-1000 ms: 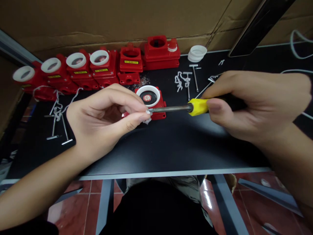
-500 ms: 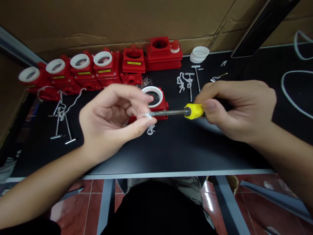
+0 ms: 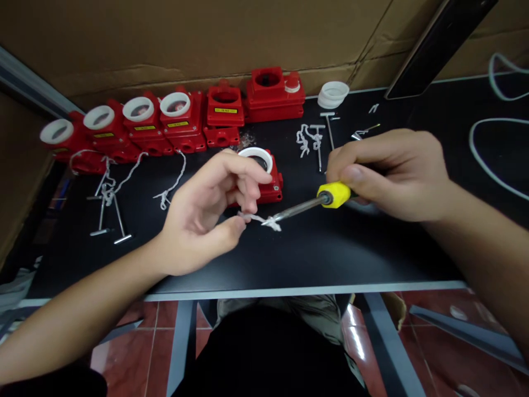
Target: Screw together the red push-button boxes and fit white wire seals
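My right hand [image 3: 384,171] is closed round the yellow handle of a screwdriver [image 3: 301,207], its shaft slanting down to the left. At the tip sits the knotted end of a white cord [image 3: 257,218]. My left hand [image 3: 210,215] pinches that cord between thumb and a finger, the other fingers curled above. Just behind the fingers stands a red box [image 3: 273,190] with a white ring [image 3: 269,160] on top, partly hidden by my left hand.
A row of red boxes [image 3: 182,129] lines the back of the black table [image 3: 314,259]. White rings [image 3: 333,95] are stacked at the back right. Metal T-shaped rods [image 3: 118,218] with white cord lie at left, and more rods [image 3: 329,129] behind my right hand.
The screwdriver tip has swung down and slightly right, with the cord's knot at it. My left fingers have moved off the tip and now hold the cord further left.
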Demonstrator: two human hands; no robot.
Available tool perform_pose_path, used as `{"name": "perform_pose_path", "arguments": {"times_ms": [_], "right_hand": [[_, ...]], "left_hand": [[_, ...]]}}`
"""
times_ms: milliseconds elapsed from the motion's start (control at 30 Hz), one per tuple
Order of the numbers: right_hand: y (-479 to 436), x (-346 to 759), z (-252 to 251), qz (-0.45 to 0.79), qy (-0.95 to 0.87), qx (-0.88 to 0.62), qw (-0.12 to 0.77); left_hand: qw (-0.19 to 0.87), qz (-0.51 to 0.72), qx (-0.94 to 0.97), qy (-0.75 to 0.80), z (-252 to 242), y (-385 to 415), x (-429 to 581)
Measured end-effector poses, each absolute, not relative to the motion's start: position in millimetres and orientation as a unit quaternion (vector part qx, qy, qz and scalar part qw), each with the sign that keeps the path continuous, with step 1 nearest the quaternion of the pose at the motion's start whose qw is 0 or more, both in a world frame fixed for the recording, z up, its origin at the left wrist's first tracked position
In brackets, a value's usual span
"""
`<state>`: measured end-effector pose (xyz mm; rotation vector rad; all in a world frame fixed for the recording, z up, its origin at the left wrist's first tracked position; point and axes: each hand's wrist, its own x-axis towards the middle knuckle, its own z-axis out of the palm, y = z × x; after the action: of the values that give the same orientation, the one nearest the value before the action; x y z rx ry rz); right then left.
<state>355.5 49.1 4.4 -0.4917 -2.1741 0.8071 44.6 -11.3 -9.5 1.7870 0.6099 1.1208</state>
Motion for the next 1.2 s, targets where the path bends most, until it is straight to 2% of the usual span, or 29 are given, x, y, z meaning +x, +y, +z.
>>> {"name": "perform_pose_path", "arguments": {"times_ms": [133,200,267,433,567,633,700,800,967,1200], "right_hand": [[73,380,11,0.381,-0.846,-0.217,0.304],[82,391,14,0.393,-0.847,-0.229,0.274],[88,400,17,0.399,-0.849,-0.241,0.248],[99,411,17,0.41,-0.841,-0.272,0.224],[108,414,11,0.431,-0.832,-0.289,0.198],[111,416,7,0.436,-0.831,-0.289,0.191],[112,418,5,0.434,-0.831,-0.288,0.197],[110,416,6,0.434,-0.826,-0.311,0.18],[97,406,19,0.414,-0.773,-0.467,0.116],[93,405,26,0.409,-0.767,-0.484,0.1]], "left_hand": [[0.513,0.463,0.683,0.238,-11,-10,43],[0.507,0.477,0.677,0.237,-11,-11,45],[0.443,0.504,0.697,0.251,-9,-11,46],[0.187,0.515,0.775,0.315,-4,-1,39],[0.115,0.464,0.813,0.332,-4,23,17],[0.075,0.419,0.863,0.272,-9,36,5],[0.095,0.349,0.886,0.289,-17,46,-4],[0.161,0.308,0.881,0.322,-28,49,-7],[0.167,0.219,0.864,0.422,-21,38,1],[0.172,0.245,0.851,0.432,-18,45,3]]}}
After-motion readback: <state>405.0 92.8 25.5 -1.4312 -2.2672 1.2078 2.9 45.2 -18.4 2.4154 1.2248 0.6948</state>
